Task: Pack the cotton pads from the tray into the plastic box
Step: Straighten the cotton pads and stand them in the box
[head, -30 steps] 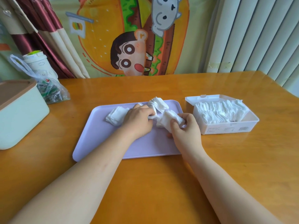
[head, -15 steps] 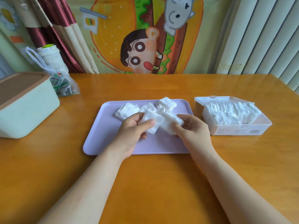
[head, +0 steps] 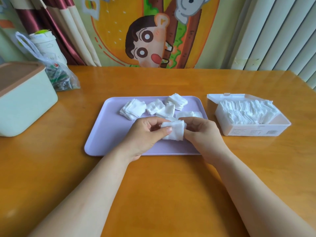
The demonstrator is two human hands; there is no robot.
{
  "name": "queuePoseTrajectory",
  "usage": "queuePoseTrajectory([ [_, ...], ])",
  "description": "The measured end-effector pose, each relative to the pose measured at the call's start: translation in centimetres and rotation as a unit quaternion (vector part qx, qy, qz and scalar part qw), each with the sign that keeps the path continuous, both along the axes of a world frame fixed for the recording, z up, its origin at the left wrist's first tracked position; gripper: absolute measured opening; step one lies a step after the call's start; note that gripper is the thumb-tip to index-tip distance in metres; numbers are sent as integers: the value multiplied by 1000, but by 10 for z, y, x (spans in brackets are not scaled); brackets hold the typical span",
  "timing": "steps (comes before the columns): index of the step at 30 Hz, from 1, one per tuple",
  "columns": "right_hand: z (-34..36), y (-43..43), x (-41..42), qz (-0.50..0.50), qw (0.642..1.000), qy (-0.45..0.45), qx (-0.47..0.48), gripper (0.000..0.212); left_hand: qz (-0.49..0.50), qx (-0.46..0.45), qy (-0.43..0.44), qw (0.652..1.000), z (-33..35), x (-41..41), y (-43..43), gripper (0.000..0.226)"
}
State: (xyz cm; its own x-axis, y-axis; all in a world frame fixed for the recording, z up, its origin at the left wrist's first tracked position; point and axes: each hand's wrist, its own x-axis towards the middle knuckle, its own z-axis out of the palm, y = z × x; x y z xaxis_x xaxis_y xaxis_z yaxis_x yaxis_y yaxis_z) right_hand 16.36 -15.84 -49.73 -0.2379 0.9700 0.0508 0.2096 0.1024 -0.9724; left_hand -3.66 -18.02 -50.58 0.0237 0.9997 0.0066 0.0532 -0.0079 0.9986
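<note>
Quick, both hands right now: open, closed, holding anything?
Left hand: holding, pinches the left edge of a small stack of cotton pads.
Right hand: holding, pinches the same stack's right edge.

Plastic box (head: 253,130) sits right of tray (head: 102,134).

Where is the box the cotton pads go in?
In the head view the plastic box sits open on the right side of the table, just right of the purple tray, mostly full of cotton pads.
</note>
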Motion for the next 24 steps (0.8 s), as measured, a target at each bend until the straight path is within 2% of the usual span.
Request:
queuePoseTrajectory([
  [4,-4,3,1,-12,1000,-15,5,37,13,10,45,999,-2,2,1,19],
  [9,-8,5,2,-7,1000,-19,-1,33,33,-7,39,999,-3,2,2,21],
  [16,-4,1,4,50,998,-21,0,41,54,3,32,998,-1,3,1,17],
  [18,-7,-1,-1,28,997,-61,39,39,65,12,52,996,-1,2,0,24],
  [22,-9,-2,-4,3,993,-86,82,31,65,8,98,993,1,4,-2,58],
  [24,-9,-2,-2,10,992,-89,93,35,51,19,122,991,1,6,-1,53],
])
